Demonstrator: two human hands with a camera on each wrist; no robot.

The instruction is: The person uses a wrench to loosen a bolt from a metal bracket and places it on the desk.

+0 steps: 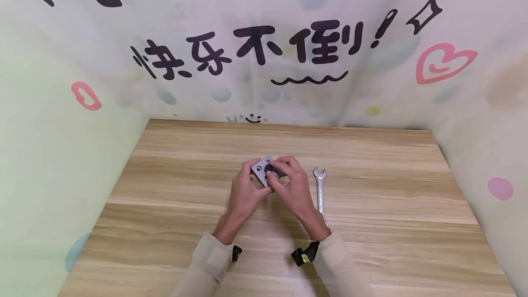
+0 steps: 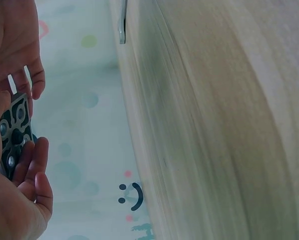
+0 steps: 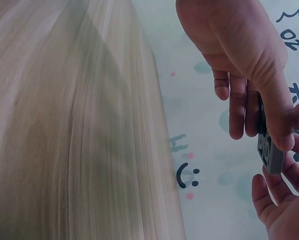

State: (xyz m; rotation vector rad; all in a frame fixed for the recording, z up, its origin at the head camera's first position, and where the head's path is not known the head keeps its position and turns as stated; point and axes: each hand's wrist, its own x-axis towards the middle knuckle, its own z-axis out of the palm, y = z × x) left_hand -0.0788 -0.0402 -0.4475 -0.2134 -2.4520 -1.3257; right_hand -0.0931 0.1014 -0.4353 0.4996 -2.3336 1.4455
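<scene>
Above the table, my left hand (image 1: 244, 194) grips a square grey metal plate (image 1: 260, 176) by its edges. The plate is tilted, with round holes near its corners. My right hand (image 1: 296, 189) pinches a round black knob (image 1: 269, 167) at the plate's middle between thumb and finger. In the left wrist view the plate's ribbed underside (image 2: 8, 147) shows, with a dark round piece (image 2: 17, 136) at its centre. The right wrist view shows the plate's edge (image 3: 275, 160) between both hands; the knob is hidden there.
A silver open-ended wrench (image 1: 320, 189) lies on the wood-grain table (image 1: 392, 205), just right of my right hand, its lower end partly hidden behind the wrist. A printed cloth wall (image 1: 247, 95) rises behind the table's far edge and along both sides. Dark straps (image 1: 305, 255) sit at both wrists.
</scene>
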